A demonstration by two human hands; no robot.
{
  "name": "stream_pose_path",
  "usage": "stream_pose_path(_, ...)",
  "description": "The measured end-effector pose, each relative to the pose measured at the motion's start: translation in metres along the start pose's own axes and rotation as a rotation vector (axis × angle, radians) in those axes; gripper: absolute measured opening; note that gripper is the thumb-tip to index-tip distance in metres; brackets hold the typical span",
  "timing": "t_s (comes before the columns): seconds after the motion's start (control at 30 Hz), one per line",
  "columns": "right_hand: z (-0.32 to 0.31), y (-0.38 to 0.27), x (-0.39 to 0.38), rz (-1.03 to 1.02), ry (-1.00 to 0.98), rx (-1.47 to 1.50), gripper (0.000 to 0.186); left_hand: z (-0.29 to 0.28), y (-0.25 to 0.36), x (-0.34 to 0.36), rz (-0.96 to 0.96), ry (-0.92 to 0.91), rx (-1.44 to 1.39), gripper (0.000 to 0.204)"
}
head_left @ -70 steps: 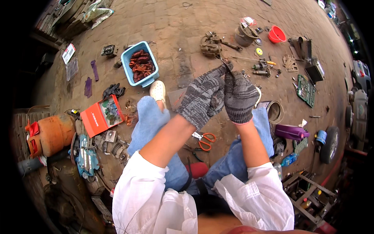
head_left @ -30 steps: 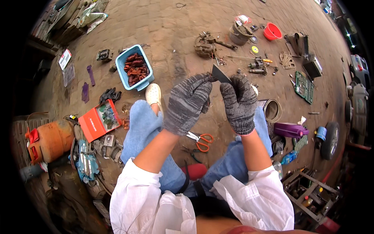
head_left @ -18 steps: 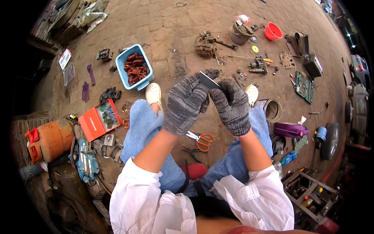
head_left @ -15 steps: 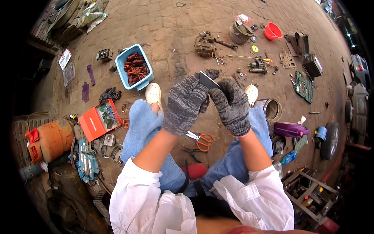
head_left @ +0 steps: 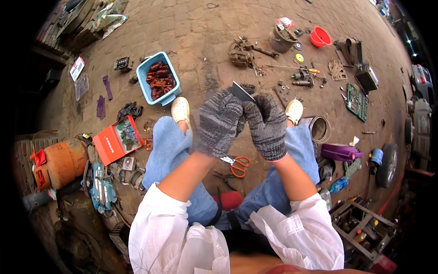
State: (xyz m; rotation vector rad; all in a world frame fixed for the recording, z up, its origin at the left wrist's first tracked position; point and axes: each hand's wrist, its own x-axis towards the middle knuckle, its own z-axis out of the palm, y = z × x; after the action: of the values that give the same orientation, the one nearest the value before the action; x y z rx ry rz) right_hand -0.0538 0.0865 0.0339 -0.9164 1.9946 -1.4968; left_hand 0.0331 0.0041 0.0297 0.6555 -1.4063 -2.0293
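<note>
In grey knitted gloves, both hands are raised close together in front of my shins. Between them is a thin, flat grey piece (head_left: 242, 92) with a straight pale edge; its exact kind cannot be made out. My left hand (head_left: 220, 122) curls around its left side, partly smeared by motion. On the other side my right hand (head_left: 266, 127) pinches its lower right end with thumb and bent fingers. The gloves hide the piece's lower part. Below the hands, scissors with orange handles (head_left: 238, 166) and dark-handled pliers (head_left: 226, 179) lie on the brick ground.
A blue basin (head_left: 174, 94) of reddish-brown coils stands beyond my left foot. To the left are an open red box (head_left: 108, 147) and an orange gas cylinder (head_left: 66, 163). On the right lie a green socket set (head_left: 357, 102), a purple jug (head_left: 337, 152) and a wheel (head_left: 388, 165).
Both hands have shifted slightly; the right has moved a little left, nearer the left one. The flat piece stays between them and its tilt has steepened slightly.
</note>
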Motion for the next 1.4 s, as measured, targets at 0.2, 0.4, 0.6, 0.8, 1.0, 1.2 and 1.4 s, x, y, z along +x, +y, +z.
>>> stream_pose_path(0.2,0.001,0.002,0.0,-0.013,-0.001,0.212,0.008,0.002,0.008,-0.002,0.005,-0.01,0.047,0.023)
stream_pose_path(0.4,0.006,0.004,0.002,0.029,0.004,0.392,0.02,-0.003,0.0,-0.005,-0.07,0.024,0.072,0.023)
stream_pose_path(0.6,0.0,0.014,0.012,0.256,-0.186,0.818,0.031,0.004,-0.001,-0.003,-0.028,0.003,0.036,0.023)
stream_pose_path(0.8,-0.009,0.001,0.012,-0.057,-0.092,0.107,0.019,0.002,0.003,0.001,0.072,0.057,0.149,0.025)
stream_pose_path(1.0,-0.008,0.003,0.01,-0.041,-0.074,0.038,0.016,-0.009,-0.012,0.01,0.249,0.052,0.247,0.026)
stream_pose_path(1.2,-0.007,0.005,0.011,-0.005,-0.072,-0.006,0.015,-0.004,-0.007,0.006,0.094,0.073,0.054,0.025)
stream_pose_path(1.4,-0.007,0.007,0.011,-0.046,-0.058,0.001,0.018,-0.003,-0.007,0.003,-0.041,0.067,-0.108,0.022)
